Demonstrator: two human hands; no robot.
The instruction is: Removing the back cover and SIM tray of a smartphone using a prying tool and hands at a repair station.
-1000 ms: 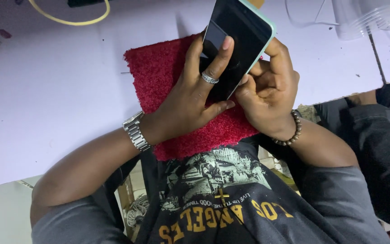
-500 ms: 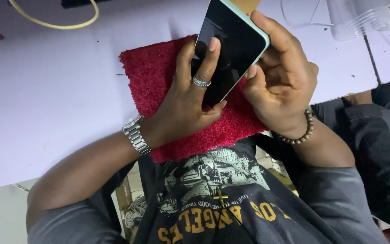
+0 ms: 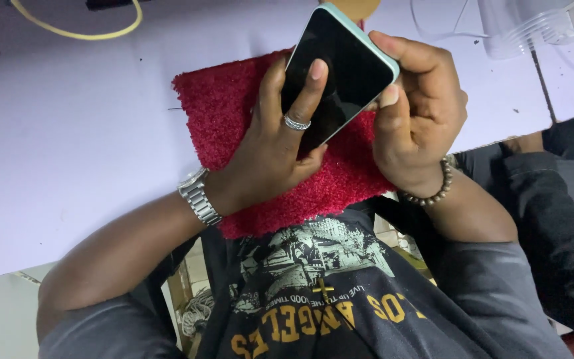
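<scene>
both left hand (image 3: 270, 149) and right hand (image 3: 416, 126) grasp a tilted, dark-screened, mint-edged phone (image 3: 340, 70).

Your left hand (image 3: 270, 149) wears a silver ring (image 3: 296, 123) on one finger and a silver link watch (image 3: 200, 197) at the wrist. Your right hand (image 3: 420, 126) has a bracelet (image 3: 433, 195) of small brown beads. Your grey sleeves (image 3: 499, 299) are pushed up the forearms. Your dark shirt (image 3: 307, 292) carries a pale graphic and yellow lettering.
</scene>
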